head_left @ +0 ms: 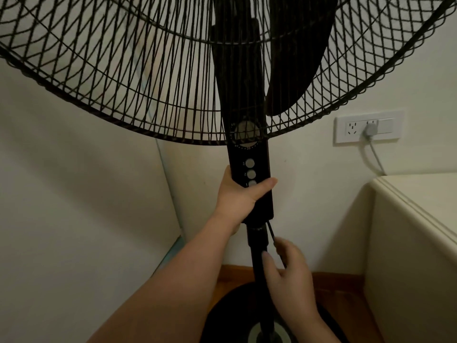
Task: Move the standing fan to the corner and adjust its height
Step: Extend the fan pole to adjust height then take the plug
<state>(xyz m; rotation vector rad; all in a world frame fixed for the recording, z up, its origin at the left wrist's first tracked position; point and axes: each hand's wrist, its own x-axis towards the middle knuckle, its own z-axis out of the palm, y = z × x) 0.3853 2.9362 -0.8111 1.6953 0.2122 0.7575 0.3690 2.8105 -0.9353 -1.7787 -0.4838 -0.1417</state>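
Note:
A black standing fan stands in the room's corner, its wire cage (pixel 153 78) filling the top of the view. Its control column (pixel 249 154) carries a round dial and three grey buttons. My left hand (pixel 237 196) is wrapped around the lower part of that column, thumb across the front by the lowest button. Just below, my right hand (pixel 286 271) is on the pole (pixel 258 243) under the collar, fingers around the pole and the thin black cord beside it. The round black base (pixel 232 315) rests on the wooden floor.
White walls meet in the corner (pixel 170 194) behind the fan. A wall socket (pixel 368 127) with a grey plug and cable is at the right. A cream cabinet (pixel 415 233) stands close on the right, beside the base.

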